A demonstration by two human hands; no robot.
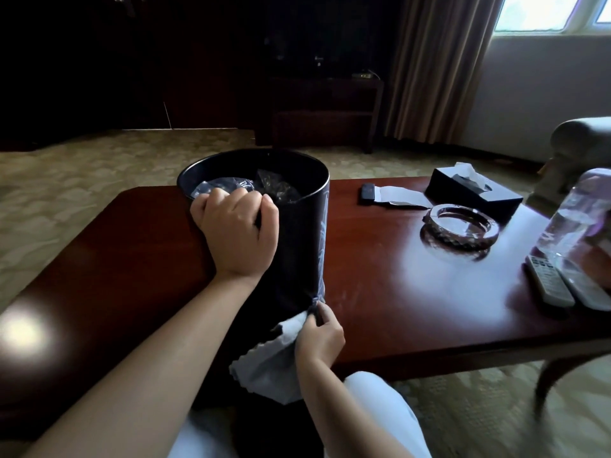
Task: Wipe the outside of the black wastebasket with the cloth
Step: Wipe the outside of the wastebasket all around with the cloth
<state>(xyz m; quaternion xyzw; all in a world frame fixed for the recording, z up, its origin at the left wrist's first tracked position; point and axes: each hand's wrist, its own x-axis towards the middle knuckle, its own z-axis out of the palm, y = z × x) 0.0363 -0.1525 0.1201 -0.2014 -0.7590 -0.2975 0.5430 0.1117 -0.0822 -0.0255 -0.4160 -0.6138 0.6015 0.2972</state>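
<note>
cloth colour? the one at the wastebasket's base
Pale grey-white, plain, with a zigzag-cut edge. The cloth shows best in the head view, pinched by the right hand.

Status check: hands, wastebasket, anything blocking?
Left hand grips wastebasket rim. Right hand pinches cloth at the lower wall. Nothing blocking.

no readable text anywhere — remote [549,285] buttons too blurred

Hotel-like lounge, dark wood coffee table [413,276], tissue box [472,193], curtains [436,61], patterned carpet [82,166]
</note>
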